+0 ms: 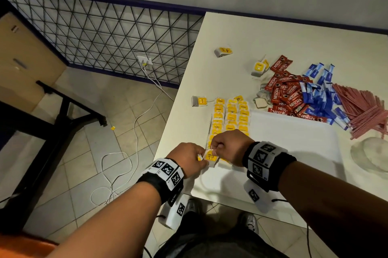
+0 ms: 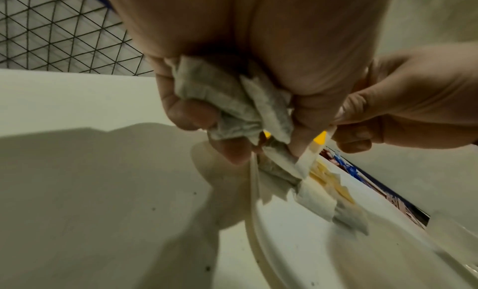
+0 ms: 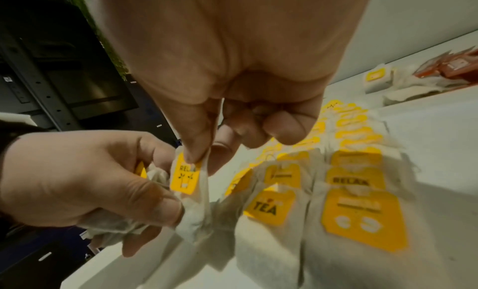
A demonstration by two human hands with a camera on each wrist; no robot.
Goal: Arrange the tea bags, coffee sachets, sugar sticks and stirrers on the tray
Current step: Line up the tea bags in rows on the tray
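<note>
- White table (image 1: 294,33) is carrying everything; its left edge is running diagonally from 12 o'clock toward 7 o'clock.
- White tray (image 1: 294,142) is sitting on the table at centre, toward 6 o'clock.
- Red coffee sachets (image 1: 287,93) are lying heaped at 1 o'clock of the tray, some overlapping its far rim.
- Blue sugar sticks (image 1: 323,89) are lying just beside them, toward 2 o'clock.
- Reddish stirrers (image 1: 365,110) are fanning out at 3 o'clock.
- Loose tea bags are lying on bare tabletop: one (image 1: 223,51) at 11 o'clock, one (image 1: 199,101) at 9 o'clock, a few (image 1: 258,67) touching the sachet heap.
- Clear round item (image 1: 371,155) is resting at 4 o'clock; identity unclear.
</note>
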